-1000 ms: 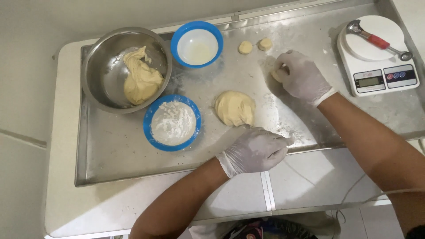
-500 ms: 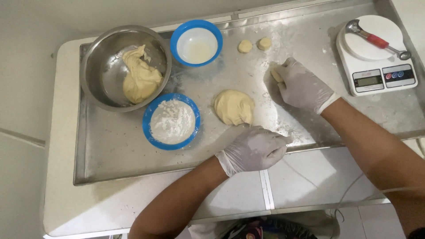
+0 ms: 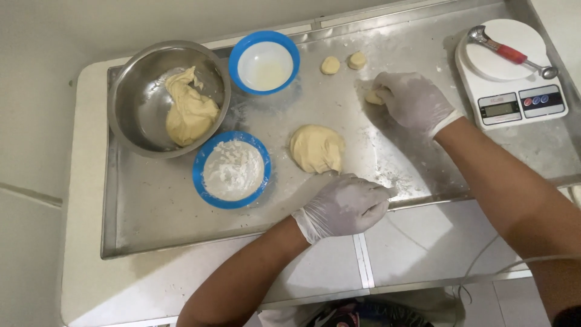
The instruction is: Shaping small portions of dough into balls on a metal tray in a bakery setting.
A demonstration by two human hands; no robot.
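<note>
— What is the gloved right hand (image 3: 414,100) doing?

— It is cupped, palm down, over a small pale lump of dough (image 3: 373,97) on the floured steel tray (image 3: 157,224), fingers curled round it; that hold suits pressing or rolling it against the metal.

— And the gloved left hand (image 3: 345,207)?

— Loosely curled at the tray's near rim, holding nothing I can see, just in front of the larger mound of yellow dough (image 3: 316,148).

— Why the bowls so close?

— Probably for reach: the blue bowl of white flour (image 3: 232,169) sits beside the mound, the steel mixing bowl with more dough (image 3: 167,97) behind it. Two finished small dough rounds (image 3: 343,62) lie apart, beyond the right hand, near the white kitchen scale (image 3: 511,72).
</note>
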